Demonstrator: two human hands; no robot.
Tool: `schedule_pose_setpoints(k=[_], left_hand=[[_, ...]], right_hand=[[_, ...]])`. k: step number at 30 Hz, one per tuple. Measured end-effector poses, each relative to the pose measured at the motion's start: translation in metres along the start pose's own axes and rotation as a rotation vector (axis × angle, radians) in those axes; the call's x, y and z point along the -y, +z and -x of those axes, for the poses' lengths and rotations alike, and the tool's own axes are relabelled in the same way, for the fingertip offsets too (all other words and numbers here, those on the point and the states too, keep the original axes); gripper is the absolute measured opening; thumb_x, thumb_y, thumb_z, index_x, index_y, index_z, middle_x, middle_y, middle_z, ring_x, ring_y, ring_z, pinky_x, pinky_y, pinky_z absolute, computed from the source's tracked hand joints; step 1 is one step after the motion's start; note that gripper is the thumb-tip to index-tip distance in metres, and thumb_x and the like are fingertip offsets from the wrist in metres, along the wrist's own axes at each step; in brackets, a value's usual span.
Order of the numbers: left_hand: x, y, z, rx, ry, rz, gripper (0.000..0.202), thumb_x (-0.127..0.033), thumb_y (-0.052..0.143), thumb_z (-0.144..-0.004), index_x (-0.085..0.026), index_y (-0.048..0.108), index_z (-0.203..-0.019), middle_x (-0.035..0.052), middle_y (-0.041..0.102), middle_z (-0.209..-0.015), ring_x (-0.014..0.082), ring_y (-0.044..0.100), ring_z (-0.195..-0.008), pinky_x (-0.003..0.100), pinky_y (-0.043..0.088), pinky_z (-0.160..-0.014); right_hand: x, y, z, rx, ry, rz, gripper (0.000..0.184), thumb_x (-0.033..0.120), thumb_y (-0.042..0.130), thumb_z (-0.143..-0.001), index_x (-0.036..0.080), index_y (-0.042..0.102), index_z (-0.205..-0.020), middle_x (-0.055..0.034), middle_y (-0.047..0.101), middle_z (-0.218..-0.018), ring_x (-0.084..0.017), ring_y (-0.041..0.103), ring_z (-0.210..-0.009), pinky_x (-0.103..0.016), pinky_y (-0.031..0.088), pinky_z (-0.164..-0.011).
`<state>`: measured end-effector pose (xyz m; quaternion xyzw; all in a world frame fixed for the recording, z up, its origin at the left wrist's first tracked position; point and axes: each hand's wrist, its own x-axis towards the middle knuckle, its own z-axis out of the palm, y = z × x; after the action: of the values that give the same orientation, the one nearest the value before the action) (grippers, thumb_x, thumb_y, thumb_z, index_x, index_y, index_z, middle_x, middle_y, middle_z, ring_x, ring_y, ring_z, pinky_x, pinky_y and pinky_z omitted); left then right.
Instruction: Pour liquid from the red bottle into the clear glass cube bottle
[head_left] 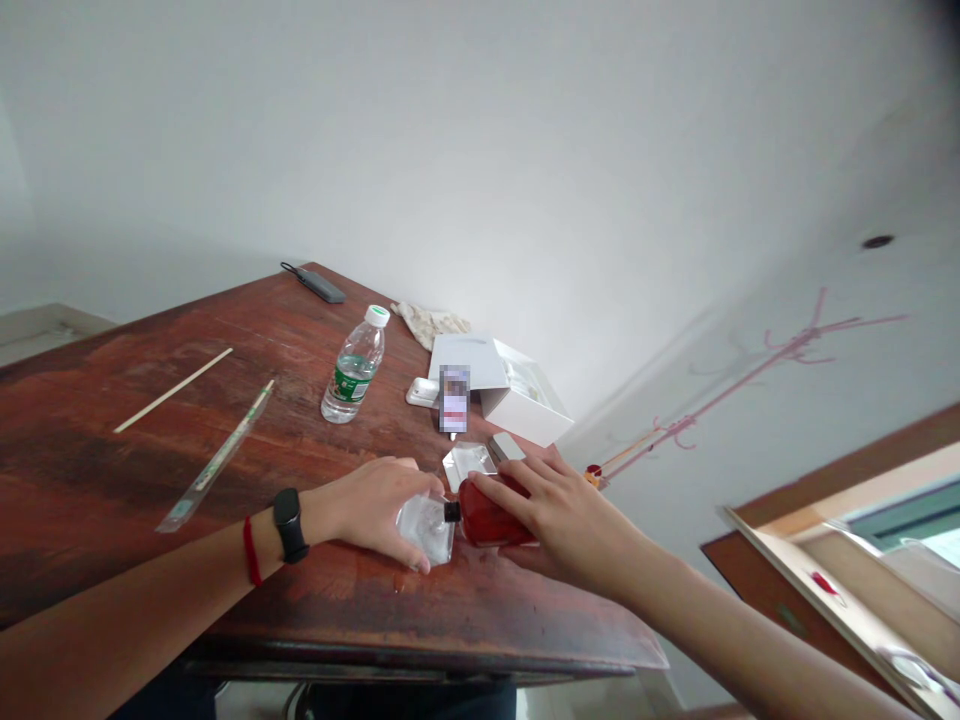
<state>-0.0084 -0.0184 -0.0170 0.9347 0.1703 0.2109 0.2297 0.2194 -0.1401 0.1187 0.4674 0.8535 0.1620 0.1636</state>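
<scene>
Clear glass bottle [426, 528] gripped on its side by the left hand [373, 508], fingers curled around it; red glass bottle [487, 515] clasped beneath the right hand [564, 515]; the two bottles are held end to end, joined at a black neck [451, 512], over a reddish wooden table [112, 480]; clear plastic tray [469, 465] lies just beyond; water bottle [352, 365] and white box [525, 400] stand farther off.

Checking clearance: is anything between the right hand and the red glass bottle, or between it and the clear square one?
The right hand rests directly on the red glass bottle. Only a small black cap sits between that bottle and the clear square glass bottle.
</scene>
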Motion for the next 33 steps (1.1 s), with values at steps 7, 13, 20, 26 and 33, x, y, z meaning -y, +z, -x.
schedule_pose_setpoints(k=[7,13,20,26,33], left_hand=[[0.002,-0.003,0.0,0.013,-0.014,0.023,0.072,-0.059,0.095,-0.066,-0.027,0.073,-0.127,0.007,0.077,-0.108,0.0354,0.073,-0.1,0.038,0.053,-0.086],[-0.001,-0.006,0.0,-0.014,-0.049,0.031,0.07,-0.054,0.096,-0.067,-0.026,0.075,-0.127,0.0065,0.078,-0.107,0.0355,0.074,-0.099,0.038,0.054,-0.085],[0.006,-0.008,-0.001,-0.071,-0.097,0.071,0.074,-0.055,0.095,-0.069,-0.023,0.072,-0.132,0.01,0.078,-0.121,0.0365,0.074,-0.111,0.04,0.055,-0.095],[0.015,-0.016,-0.003,-0.15,-0.134,0.129,0.075,-0.056,0.095,-0.069,-0.023,0.07,-0.132,0.0088,0.079,-0.123,0.0346,0.076,-0.112,0.04,0.056,-0.099],[0.027,-0.028,-0.002,-0.211,-0.209,0.116,0.075,-0.053,0.093,-0.071,-0.019,0.067,-0.133,0.0135,0.077,-0.132,0.036,0.075,-0.116,0.045,0.057,-0.104]], right_hand=[[-0.001,0.012,0.003,0.017,0.076,-0.121,0.085,0.036,0.088,-0.084,0.022,0.052,-0.159,-0.0185,0.071,-0.137,-0.039,0.069,-0.122,-0.057,0.058,-0.102],[-0.001,0.028,0.004,-0.008,0.18,-0.308,0.08,0.037,0.082,-0.085,0.024,0.052,-0.158,-0.0177,0.068,-0.145,-0.04,0.066,-0.13,-0.06,0.054,-0.108],[0.001,0.07,-0.007,-0.24,0.362,-0.726,0.093,0.041,0.088,-0.079,0.029,0.044,-0.16,-0.0158,0.064,-0.15,-0.039,0.061,-0.14,-0.062,0.048,-0.118],[0.019,0.118,-0.038,-0.571,0.531,-1.305,0.09,0.046,0.089,-0.079,0.025,0.045,-0.155,-0.0153,0.066,-0.148,-0.036,0.066,-0.134,-0.06,0.047,-0.12],[0.047,0.144,-0.07,-0.877,0.518,-1.708,0.087,0.052,0.092,-0.077,0.027,0.051,-0.149,-0.0137,0.065,-0.15,-0.034,0.066,-0.135,-0.053,0.048,-0.121]])
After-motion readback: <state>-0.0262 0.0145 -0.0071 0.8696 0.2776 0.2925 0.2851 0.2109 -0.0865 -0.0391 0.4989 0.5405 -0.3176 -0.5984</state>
